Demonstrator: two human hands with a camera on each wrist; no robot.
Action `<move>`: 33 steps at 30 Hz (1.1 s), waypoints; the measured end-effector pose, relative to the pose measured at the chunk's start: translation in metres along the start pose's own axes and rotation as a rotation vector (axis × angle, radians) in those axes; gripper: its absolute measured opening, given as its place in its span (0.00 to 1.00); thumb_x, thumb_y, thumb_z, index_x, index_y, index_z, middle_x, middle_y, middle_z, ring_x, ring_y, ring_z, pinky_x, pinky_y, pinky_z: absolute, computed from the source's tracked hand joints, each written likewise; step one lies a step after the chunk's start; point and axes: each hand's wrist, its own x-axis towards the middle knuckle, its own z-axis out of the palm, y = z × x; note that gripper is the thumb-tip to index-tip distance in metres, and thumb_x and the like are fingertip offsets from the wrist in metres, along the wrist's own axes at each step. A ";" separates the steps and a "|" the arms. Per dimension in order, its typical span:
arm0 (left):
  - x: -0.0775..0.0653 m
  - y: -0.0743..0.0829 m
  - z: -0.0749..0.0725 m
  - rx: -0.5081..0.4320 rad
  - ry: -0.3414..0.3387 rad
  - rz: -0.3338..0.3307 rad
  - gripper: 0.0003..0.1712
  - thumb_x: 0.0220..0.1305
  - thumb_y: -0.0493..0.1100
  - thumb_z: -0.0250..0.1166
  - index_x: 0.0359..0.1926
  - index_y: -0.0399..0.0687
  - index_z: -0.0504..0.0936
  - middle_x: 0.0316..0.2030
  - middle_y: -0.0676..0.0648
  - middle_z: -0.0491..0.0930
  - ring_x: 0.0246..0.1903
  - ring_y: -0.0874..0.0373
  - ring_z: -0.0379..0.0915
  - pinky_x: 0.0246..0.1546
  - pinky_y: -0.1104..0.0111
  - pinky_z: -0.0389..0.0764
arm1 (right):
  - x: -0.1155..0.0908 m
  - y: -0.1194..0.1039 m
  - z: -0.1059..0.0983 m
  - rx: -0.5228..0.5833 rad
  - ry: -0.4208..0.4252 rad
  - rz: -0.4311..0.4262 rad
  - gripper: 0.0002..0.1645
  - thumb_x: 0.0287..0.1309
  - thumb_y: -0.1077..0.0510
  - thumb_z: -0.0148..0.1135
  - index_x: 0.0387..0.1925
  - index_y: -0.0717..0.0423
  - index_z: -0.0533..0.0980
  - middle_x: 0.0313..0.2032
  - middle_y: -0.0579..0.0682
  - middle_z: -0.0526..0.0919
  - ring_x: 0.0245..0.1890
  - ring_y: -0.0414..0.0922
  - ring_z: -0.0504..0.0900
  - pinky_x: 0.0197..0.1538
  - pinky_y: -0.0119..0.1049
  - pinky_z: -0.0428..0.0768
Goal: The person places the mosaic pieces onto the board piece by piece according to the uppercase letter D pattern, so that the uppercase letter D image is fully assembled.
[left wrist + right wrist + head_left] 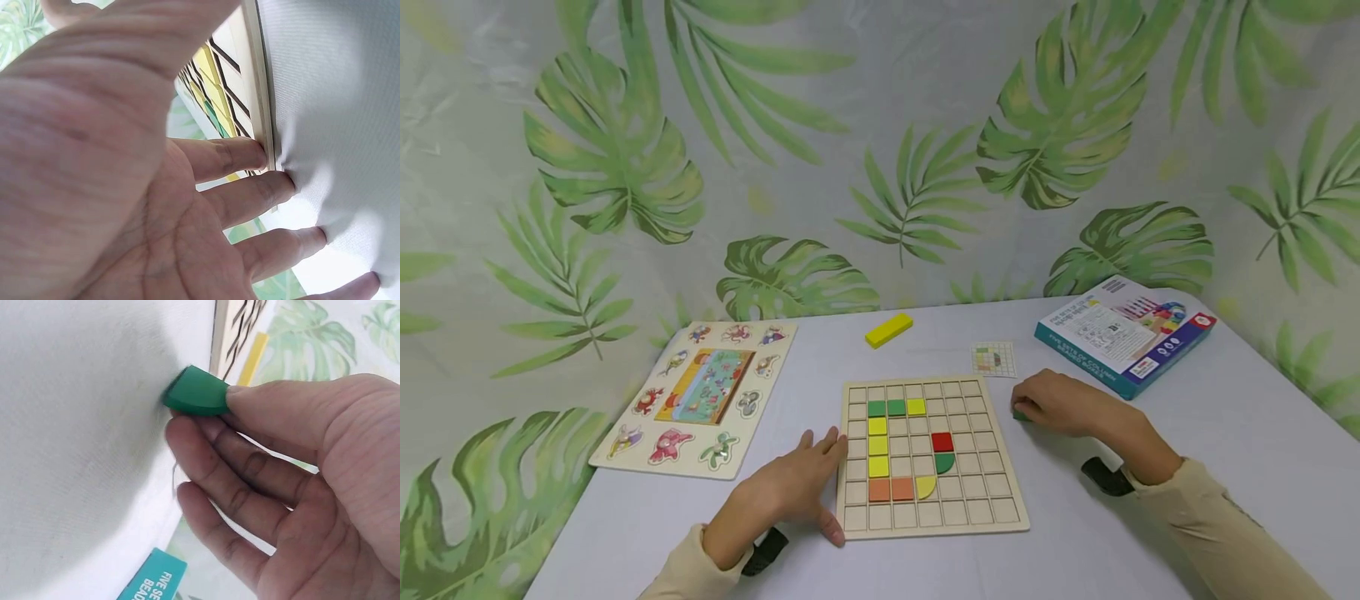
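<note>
A wooden grid board (977,510) lies in front of me, with red, green, yellow and orange tiles in some of its squares. My left hand (801,482) rests at the board's left edge, fingers spread and the thumb near the front corner. In the left wrist view, fingertips (259,156) touch the board's side and the table cloth. To the right of the board, my right hand (1063,404) pinches a green tile with a curved edge (199,392) between thumb and fingers, low over the cloth. A small pattern card (994,359) lies just behind that hand.
A yellow block (889,331) lies behind the board. On the left is an animal picture puzzle (748,442); at the back right, a teal and white box (1126,333). A leaf-print curtain (917,167) hangs behind the table.
</note>
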 end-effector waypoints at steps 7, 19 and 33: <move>-0.001 -0.001 0.002 -0.013 0.008 0.010 0.73 0.32 0.61 0.84 0.75 0.37 0.58 0.76 0.34 0.54 0.73 0.27 0.49 0.64 0.37 0.67 | 0.005 -0.015 -0.002 0.056 -0.004 0.025 0.06 0.67 0.65 0.59 0.39 0.54 0.82 0.31 0.42 0.83 0.29 0.35 0.73 0.34 0.31 0.75; 0.000 -0.003 0.003 -0.008 0.009 0.019 0.73 0.32 0.63 0.83 0.75 0.38 0.58 0.76 0.35 0.54 0.73 0.27 0.49 0.63 0.37 0.68 | 0.026 -0.040 0.000 0.088 0.055 -0.059 0.01 0.66 0.62 0.63 0.37 0.55 0.79 0.30 0.40 0.81 0.28 0.34 0.72 0.34 0.29 0.74; 0.002 -0.003 0.002 0.004 -0.001 0.003 0.73 0.32 0.64 0.83 0.76 0.39 0.57 0.77 0.36 0.54 0.74 0.29 0.49 0.63 0.37 0.68 | 0.062 -0.070 0.013 0.117 0.044 -0.140 0.05 0.63 0.66 0.64 0.37 0.54 0.79 0.31 0.42 0.83 0.30 0.35 0.76 0.37 0.29 0.78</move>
